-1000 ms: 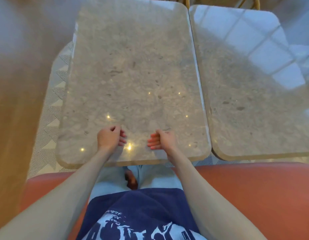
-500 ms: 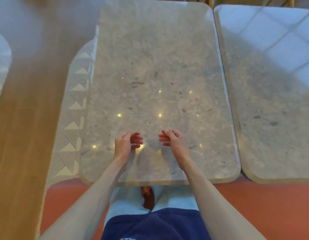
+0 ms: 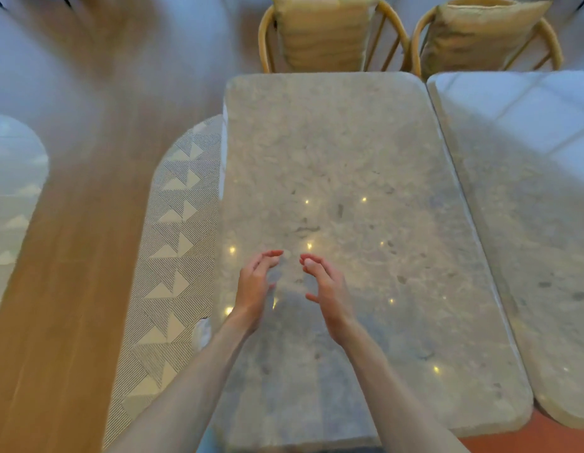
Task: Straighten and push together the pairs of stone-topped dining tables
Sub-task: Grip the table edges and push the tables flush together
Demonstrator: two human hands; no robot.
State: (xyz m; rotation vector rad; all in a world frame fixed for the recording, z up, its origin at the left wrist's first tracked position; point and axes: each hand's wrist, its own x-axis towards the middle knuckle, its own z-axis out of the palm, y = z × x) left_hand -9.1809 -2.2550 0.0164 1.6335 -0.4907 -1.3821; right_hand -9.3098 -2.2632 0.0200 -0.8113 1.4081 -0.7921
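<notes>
Both hands hovered over the middle of the near stone-topped worktop [image 3: 366,178], palms turned toward each other. The left hand [image 3: 256,286] and the right hand [image 3: 326,289] had their fingers loosely curved and held nothing; whether the fingertips brushed the stone was hard to tell through the blur. A second stone-topped worktop [image 3: 532,204] lay just beside the first on its right, their long edges running close together with a thin seam between them, slightly wider at the near corners. Two cushioned cane chairs [image 3: 323,31] stood at the far ends. A patterned rug [image 3: 173,263] lay under the left edge, on a wooden floor [image 3: 65,256].
</notes>
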